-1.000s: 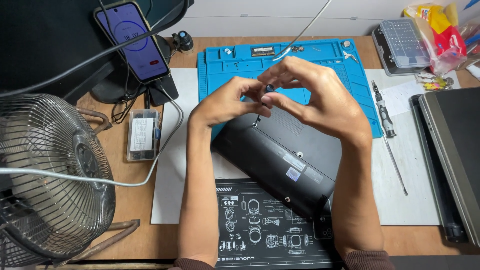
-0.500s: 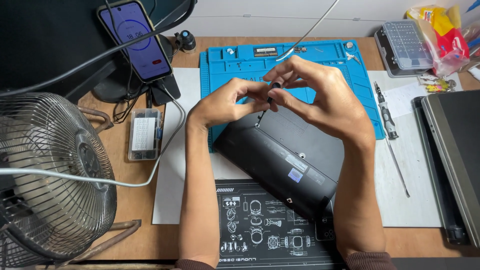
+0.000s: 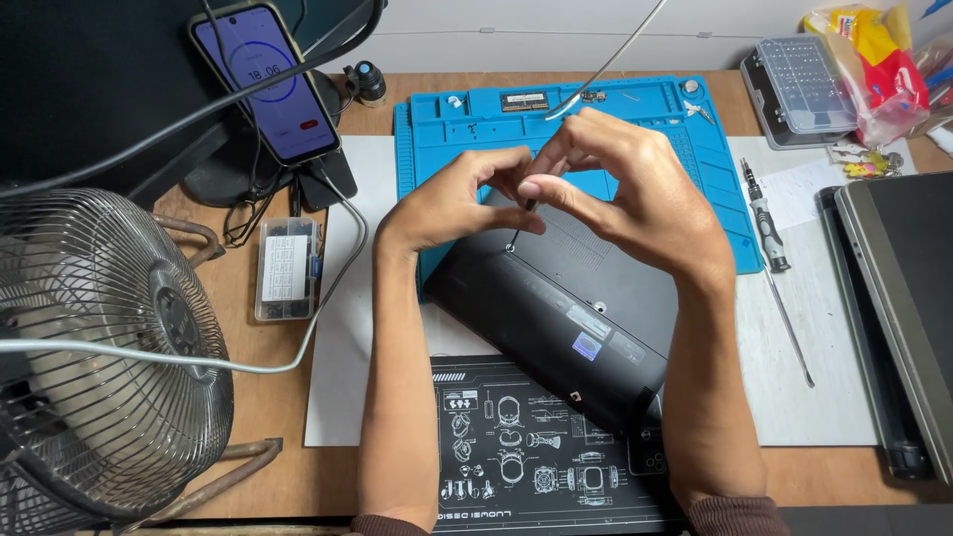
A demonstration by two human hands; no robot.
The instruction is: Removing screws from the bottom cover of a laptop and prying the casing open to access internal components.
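1. Centrally: one small screwdriver (image 3: pixel 520 220), thin dark shaft, held near upright with its tip down on the upper left part of a black laptop base (image 3: pixel 556 318). Only the lower shaft shows; the handle is hidden inside the fingers.
2. Right hand (image 3: pixel 635 194): fingers curled shut around the top of the screwdriver, thumb and fingertips pinched together above the shaft.
3. Left hand (image 3: pixel 452 199): fingers bent inward, fingertips closed on the same shaft from the left side, touching the right hand's fingertips.
4. Laptop base: lying underside up, turned at a slant, small labels on its lower half; it rests partly on a blue work mat (image 3: pixel 467 134) and partly on a black printed mat (image 3: pixel 516 467).
5. Blue work mat: rear centre of the wooden desk (image 3: pixel 268 417), with small parts in its upper tray slots. A white sheet (image 3: pixel 342 397) lies under both mats.
6. Second screwdriver (image 3: pixel 764 218): lies loose just right of the blue mat, beside a thin metal rod (image 3: pixel 789 323).
7. Clear bit case (image 3: pixel 799 84): far right rear, next to coloured packets (image 3: pixel 879 60).
8. Closed grey laptop (image 3: pixel 908 288): right edge of the desk.
9. Small clear parts box (image 3: pixel 286 268): left of the white sheet.
10. Phone (image 3: pixel 263 79): propped on a stand at rear left, screen lit.
11. Wire-caged fan (image 3: pixel 99 347): near left corner, a grey cable (image 3: pixel 248 365) crossing in front of it.
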